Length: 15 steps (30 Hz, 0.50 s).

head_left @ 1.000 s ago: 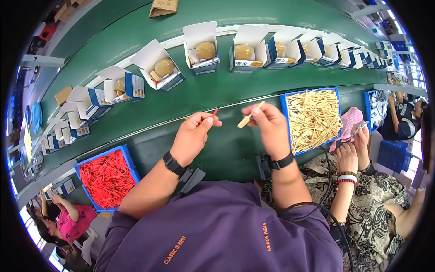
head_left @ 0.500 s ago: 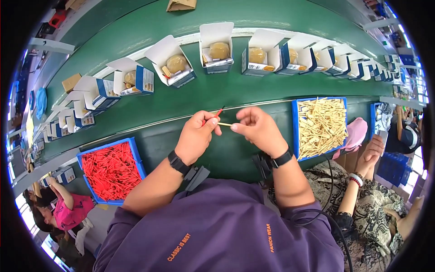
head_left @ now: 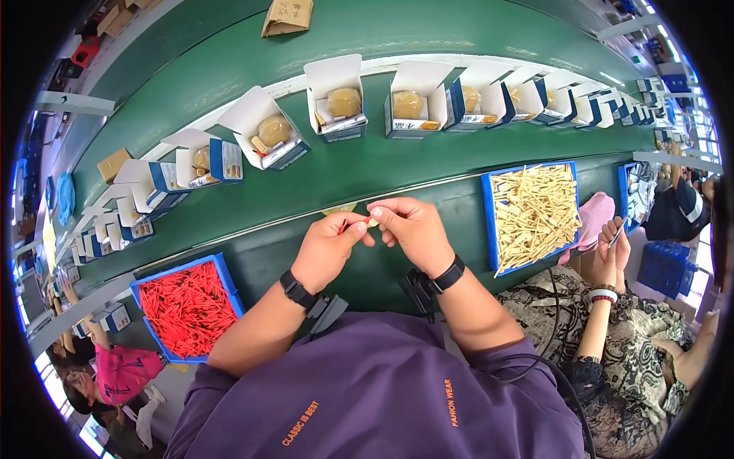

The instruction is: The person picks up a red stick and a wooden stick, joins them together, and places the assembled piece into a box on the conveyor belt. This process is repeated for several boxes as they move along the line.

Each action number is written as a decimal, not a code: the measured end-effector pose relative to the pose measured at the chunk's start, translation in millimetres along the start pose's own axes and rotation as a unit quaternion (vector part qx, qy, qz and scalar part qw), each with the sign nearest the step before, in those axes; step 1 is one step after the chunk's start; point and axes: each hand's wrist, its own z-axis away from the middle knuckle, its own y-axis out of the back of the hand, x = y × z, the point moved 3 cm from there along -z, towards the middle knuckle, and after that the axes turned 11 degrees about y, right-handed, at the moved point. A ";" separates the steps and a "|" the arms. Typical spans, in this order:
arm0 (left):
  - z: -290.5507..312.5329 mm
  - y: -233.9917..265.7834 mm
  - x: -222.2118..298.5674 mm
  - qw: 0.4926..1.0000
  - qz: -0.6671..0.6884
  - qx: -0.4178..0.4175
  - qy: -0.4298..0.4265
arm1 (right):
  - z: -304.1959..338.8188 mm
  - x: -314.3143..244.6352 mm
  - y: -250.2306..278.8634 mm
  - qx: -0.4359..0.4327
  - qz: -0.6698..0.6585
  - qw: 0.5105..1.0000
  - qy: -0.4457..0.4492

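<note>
My left hand [head_left: 327, 243] is closed in a pinch on a thin red stick [head_left: 342, 227], mostly covered by the fingers. Against it, my right hand [head_left: 413, 233] pinches a pale wooden stick [head_left: 374, 222], of which only a short end shows between the fingertips. The two hands meet over the near edge of the green bench. To the left is a blue tray [head_left: 228, 281] heaped with red sticks [head_left: 187, 306]. On my right, another blue tray [head_left: 488, 222] holds a pile of pale wooden sticks [head_left: 531, 210].
Beyond my hands runs a curved row of open white-and-blue boxes [head_left: 336, 99], several with a round tan ball inside. Cardboard [head_left: 287, 17] lies farther off. A co-worker's hands [head_left: 612, 252] are at the right, near a pink cloth [head_left: 592, 222]. A cable [head_left: 556, 306] hangs beside my right arm.
My right hand has moved left, bringing the pale wooden stick against the red one at my left fingertips. The boxes sit farther left and lower in the picture; the view has shifted slightly.
</note>
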 end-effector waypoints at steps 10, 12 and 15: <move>2.1 20.7 -12.6 0.958 0.270 -0.052 0.083 | -44.7 -113.2 37.4 0.236 0.437 0.747 0.442; -1.0 16.6 -18.3 0.937 0.324 -0.075 0.105 | -77.7 -106.4 36.2 0.179 0.537 0.685 0.458; 3.5 12.7 -16.0 0.943 0.316 -0.065 0.085 | -92.5 -88.3 30.3 0.151 0.585 0.665 0.439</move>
